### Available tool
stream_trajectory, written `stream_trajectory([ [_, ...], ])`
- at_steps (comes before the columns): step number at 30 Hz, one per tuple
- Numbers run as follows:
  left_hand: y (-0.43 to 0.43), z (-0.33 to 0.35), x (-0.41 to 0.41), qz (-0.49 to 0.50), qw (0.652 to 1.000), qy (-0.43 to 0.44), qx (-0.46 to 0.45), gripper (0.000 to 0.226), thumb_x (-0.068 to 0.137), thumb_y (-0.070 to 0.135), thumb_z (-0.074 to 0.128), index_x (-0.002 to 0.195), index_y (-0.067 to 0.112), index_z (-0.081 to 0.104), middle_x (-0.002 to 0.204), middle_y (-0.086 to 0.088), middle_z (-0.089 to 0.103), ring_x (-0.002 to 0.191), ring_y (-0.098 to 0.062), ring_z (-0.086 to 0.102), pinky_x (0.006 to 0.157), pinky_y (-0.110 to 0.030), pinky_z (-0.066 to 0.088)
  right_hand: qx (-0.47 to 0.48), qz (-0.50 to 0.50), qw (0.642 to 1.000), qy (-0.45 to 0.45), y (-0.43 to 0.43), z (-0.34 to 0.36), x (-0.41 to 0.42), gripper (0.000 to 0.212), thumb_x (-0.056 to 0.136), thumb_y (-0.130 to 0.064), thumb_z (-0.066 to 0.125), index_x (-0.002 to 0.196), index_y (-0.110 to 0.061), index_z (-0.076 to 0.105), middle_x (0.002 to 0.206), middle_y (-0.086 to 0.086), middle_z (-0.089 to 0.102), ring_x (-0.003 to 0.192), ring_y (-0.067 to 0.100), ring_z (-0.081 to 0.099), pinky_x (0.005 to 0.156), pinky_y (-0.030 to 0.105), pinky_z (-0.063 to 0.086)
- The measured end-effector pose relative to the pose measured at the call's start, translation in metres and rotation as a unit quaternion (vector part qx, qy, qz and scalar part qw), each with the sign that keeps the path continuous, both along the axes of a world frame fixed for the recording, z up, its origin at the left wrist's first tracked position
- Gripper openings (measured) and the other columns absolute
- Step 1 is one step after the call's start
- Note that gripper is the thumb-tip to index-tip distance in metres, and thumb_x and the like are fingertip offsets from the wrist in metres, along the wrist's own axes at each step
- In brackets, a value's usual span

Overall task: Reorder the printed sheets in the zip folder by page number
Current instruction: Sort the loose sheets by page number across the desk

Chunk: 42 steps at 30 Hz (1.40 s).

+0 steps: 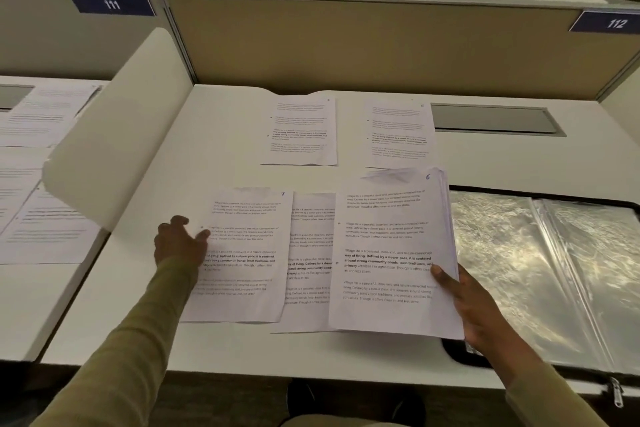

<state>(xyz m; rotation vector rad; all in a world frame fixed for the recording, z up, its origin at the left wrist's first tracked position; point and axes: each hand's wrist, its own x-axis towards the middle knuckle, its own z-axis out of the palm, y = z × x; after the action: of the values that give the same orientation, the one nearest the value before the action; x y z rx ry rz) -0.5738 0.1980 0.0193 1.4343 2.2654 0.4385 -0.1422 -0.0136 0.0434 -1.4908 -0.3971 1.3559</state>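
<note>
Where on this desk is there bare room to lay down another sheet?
Best spot: the bare desk at the back left, bordered by the white divider, the far left sheet and sheet 7. A thin strip runs along the near edge. The middle is crowded with overlapping sheets and the held stack; the open zip folder fills the right.

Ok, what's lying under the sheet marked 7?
Under sheet 7: the white desk and the left edge of another printed sheet, whose right side runs under the stack topped by page 6. Its page number is covered.
</note>
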Motion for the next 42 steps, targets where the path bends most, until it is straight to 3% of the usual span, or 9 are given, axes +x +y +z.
stream_trajectory([
  [3, -0.022, 0.017, 0.045, -0.064, 0.991, -0.116, 0.032, 0.035, 0.083, 0.039, 0.074, 0.103, 0.011, 0.065, 0.101, -0.012, 0.066, 0.093, -0.030, 0.064, 0.086, -0.035, 0.050, 0.008, 0.004, 1.000, 0.007, 0.003, 0.003, -0.009, 0.038, 0.092, -0.025, 0.065, 0.130, -0.025, 0.060, 0.116, 0.006, 0.075, 0.100, 0.029, 0.074, 0.071, 0.039, 0.062],
  [6, -0.053, 0.036, 0.102, -0.126, 0.952, -0.274, -0.045, 0.035, 0.084, 0.048, 0.070, 0.092, 0.014, 0.065, 0.088, -0.004, 0.070, 0.080, -0.021, 0.067, 0.073, -0.034, 0.055, 0.013, 0.014, 1.000, 0.004, 0.007, 0.007, -0.021, 0.039, 0.090, -0.028, 0.069, 0.128, -0.025, 0.061, 0.113, 0.006, 0.076, 0.098, 0.028, 0.074, 0.069, 0.037, 0.061],
  [10, -0.077, 0.045, 0.151, -0.148, 0.920, -0.353, -0.089, 0.034, 0.082, 0.039, 0.076, 0.089, 0.009, 0.063, 0.081, -0.005, 0.069, 0.065, -0.015, 0.063, 0.057, -0.027, 0.054, 0.017, 0.031, 0.999, -0.002, 0.012, 0.013, -0.031, 0.061, 0.075, -0.045, 0.084, 0.127, -0.024, 0.062, 0.112, 0.006, 0.076, 0.099, 0.029, 0.074, 0.073, 0.041, 0.062],
  [14, -0.074, 0.043, 0.163, -0.116, 0.931, -0.340, -0.062, 0.033, 0.078, 0.031, 0.081, 0.076, 0.012, 0.054, 0.076, -0.008, 0.064, 0.062, -0.019, 0.058, 0.055, -0.027, 0.053, 0.020, 0.025, 0.999, 0.012, 0.015, 0.014, -0.029, 0.033, 0.094, -0.026, 0.065, 0.127, -0.024, 0.061, 0.112, 0.006, 0.076, 0.100, 0.029, 0.074, 0.080, 0.043, 0.061],
  [22, -0.061, 0.037, 0.155, -0.134, 0.944, -0.295, -0.061, 0.031, 0.087, 0.034, 0.071, 0.079, 0.005, 0.064, 0.078, -0.011, 0.068, 0.069, -0.021, 0.060, 0.066, -0.033, 0.052, 0.003, 0.008, 1.000, 0.010, 0.016, 0.012, -0.031, 0.037, 0.093, -0.025, 0.066, 0.129, -0.021, 0.060, 0.115, 0.008, 0.075, 0.107, 0.032, 0.071, 0.098, 0.056, 0.053],
  [25, -0.056, 0.042, 0.146, -0.124, 0.944, -0.300, -0.057, 0.016, 0.093, 0.029, 0.064, 0.089, 0.015, 0.069, 0.087, -0.001, 0.072, 0.077, -0.016, 0.066, 0.060, -0.022, 0.047, 0.008, 0.018, 1.000, 0.010, 0.019, 0.011, -0.031, 0.036, 0.092, -0.026, 0.066, 0.128, -0.022, 0.061, 0.115, 0.007, 0.075, 0.106, 0.032, 0.071, 0.097, 0.055, 0.054],
  [31, -0.019, 0.044, 0.087, -0.071, 0.963, -0.256, -0.038, 0.016, 0.092, 0.024, 0.067, 0.102, 0.014, 0.071, 0.097, -0.005, 0.071, 0.086, -0.025, 0.065, 0.082, -0.031, 0.047, 0.011, 0.028, 1.000, 0.007, 0.023, 0.007, -0.026, 0.096, 0.046, -0.057, 0.095, 0.129, -0.024, 0.061, 0.117, 0.007, 0.074, 0.106, 0.032, 0.071, 0.096, 0.055, 0.054],
  [35, 0.012, 0.042, 0.020, -0.055, 0.982, -0.178, -0.037, 0.022, 0.090, 0.025, 0.068, 0.106, 0.010, 0.072, 0.103, -0.012, 0.070, 0.091, -0.029, 0.065, 0.084, -0.032, 0.047, 0.013, 0.021, 1.000, 0.007, 0.024, 0.003, -0.022, 0.042, 0.090, -0.027, 0.069, 0.131, -0.023, 0.060, 0.117, 0.007, 0.074, 0.105, 0.032, 0.072, 0.094, 0.052, 0.055],
  [42, 0.046, 0.029, -0.083, -0.047, 0.991, -0.036, -0.123, 0.025, 0.092, 0.026, 0.066, 0.096, 0.002, 0.070, 0.095, -0.018, 0.068, 0.079, -0.034, 0.062, 0.075, -0.037, 0.048, 0.016, 0.010, 1.000, 0.021, 0.024, -0.005, -0.020, 0.033, 0.095, -0.020, 0.063, 0.128, -0.024, 0.061, 0.115, 0.007, 0.075, 0.099, 0.028, 0.074, 0.070, 0.038, 0.063],
])
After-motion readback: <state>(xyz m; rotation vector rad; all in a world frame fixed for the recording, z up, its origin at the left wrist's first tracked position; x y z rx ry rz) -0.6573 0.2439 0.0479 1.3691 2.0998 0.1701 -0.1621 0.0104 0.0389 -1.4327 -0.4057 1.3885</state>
